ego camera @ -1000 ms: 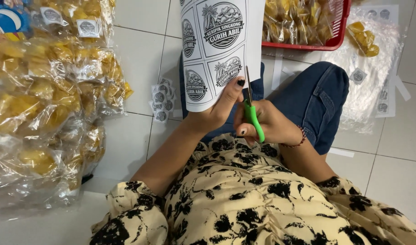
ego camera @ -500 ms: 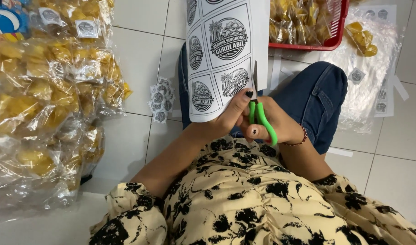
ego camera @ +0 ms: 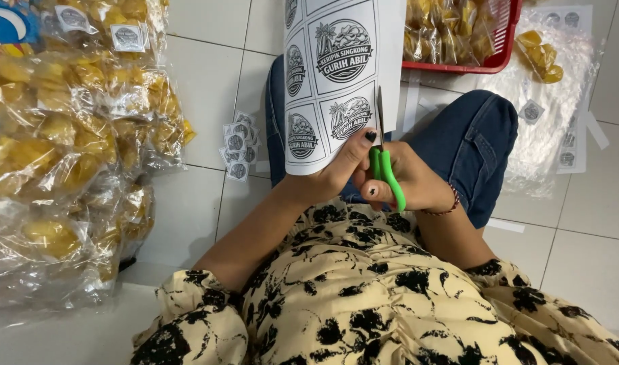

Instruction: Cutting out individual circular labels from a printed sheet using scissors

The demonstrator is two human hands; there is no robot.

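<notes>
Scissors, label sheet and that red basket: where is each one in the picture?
scissors (ego camera: 385, 170): head view, on the green handle in the right hand.
label sheet (ego camera: 336, 74): head view, on the middle of the white printed paper.
red basket (ego camera: 505, 40): head view, on its right wall.

Even, diffuse indoor light is falling from above, keeping the pale floor tiles (ego camera: 208, 88) bright and nearly shadowless. Soft specular glare is glinting off the clear plastic bags (ego camera: 59, 155) at left and the wrapper pile (ego camera: 559, 115) at far right. A faint shadow is lying beneath the printed sheet (ego camera: 336, 74). Focus is holding sharp at centre; the patterned sleeves (ego camera: 404, 297) nearest the lens are softening slightly, and wide-angle stretching is showing at the edges.
</notes>
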